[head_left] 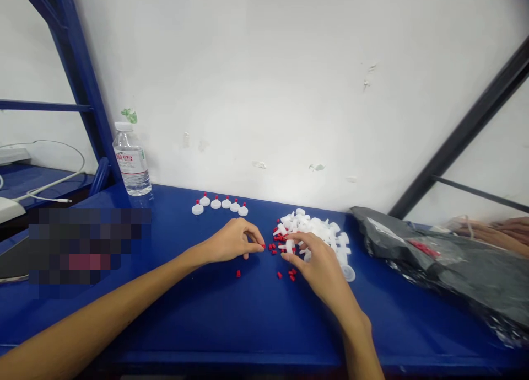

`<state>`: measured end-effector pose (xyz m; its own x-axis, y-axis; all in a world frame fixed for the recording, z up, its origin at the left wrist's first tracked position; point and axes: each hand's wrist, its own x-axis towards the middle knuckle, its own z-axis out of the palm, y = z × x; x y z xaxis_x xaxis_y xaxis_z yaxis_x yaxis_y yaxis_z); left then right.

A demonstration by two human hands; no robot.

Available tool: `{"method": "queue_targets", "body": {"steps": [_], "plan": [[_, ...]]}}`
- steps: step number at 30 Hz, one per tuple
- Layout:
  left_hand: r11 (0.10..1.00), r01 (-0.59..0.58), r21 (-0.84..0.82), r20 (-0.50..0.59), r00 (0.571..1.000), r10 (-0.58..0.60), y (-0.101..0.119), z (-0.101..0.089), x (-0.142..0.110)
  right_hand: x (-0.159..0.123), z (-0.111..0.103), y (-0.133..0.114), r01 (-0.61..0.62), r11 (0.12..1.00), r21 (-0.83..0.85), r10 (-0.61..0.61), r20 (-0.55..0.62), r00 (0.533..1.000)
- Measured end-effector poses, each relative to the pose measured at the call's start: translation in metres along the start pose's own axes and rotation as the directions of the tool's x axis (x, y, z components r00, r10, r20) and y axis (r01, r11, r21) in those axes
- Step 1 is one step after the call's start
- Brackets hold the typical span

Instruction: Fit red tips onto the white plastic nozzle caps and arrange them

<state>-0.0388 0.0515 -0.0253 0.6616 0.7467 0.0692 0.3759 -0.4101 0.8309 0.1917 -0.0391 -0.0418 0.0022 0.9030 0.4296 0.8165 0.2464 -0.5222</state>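
Observation:
My left hand (236,241) is pinched on a small red tip cap (263,246), most of it covered by the fingers. In my right hand (314,258) a white nozzle cap (289,247) is gripped between thumb and fingers, its thin spout pointing left towards the left hand. Behind and beside the right hand lies a heap of white nozzle caps (308,223). Loose red tip caps (273,249) are scattered between the hands, and a single red tip cap (238,273) lies below the left hand. Several white caps with red tips (215,203) stand upright near the wall.
A water bottle (132,162) stands at the back left. Dark plastic bags (446,264) cover the right side of the blue table (231,325). A white cable (45,195) lies at the far left, beside a blue metal frame (82,65). Another person's hands (491,231) show at far right.

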Motion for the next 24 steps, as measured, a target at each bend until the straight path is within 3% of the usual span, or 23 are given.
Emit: {"method": "queue_targets", "body": {"steps": [7,16,24], "plan": [[1.0,-0.006,0.003,0.009,1.0,0.006,-0.006,0.002,0.002,-0.001,-0.001,0.002,-0.078,0.997,-0.025,0.079,0.033,0.996],[1.0,-0.01,0.019,0.017,1.0,0.009,-0.004,0.002,0.001,0.002,0.002,0.012,0.037,0.995,-0.088,-0.034,0.038,0.999],[1.0,-0.026,-0.009,0.007,1.0,0.027,-0.007,0.002,0.001,-0.001,-0.004,-0.004,-0.018,1.0,0.007,0.018,-0.021,1.0]]}}
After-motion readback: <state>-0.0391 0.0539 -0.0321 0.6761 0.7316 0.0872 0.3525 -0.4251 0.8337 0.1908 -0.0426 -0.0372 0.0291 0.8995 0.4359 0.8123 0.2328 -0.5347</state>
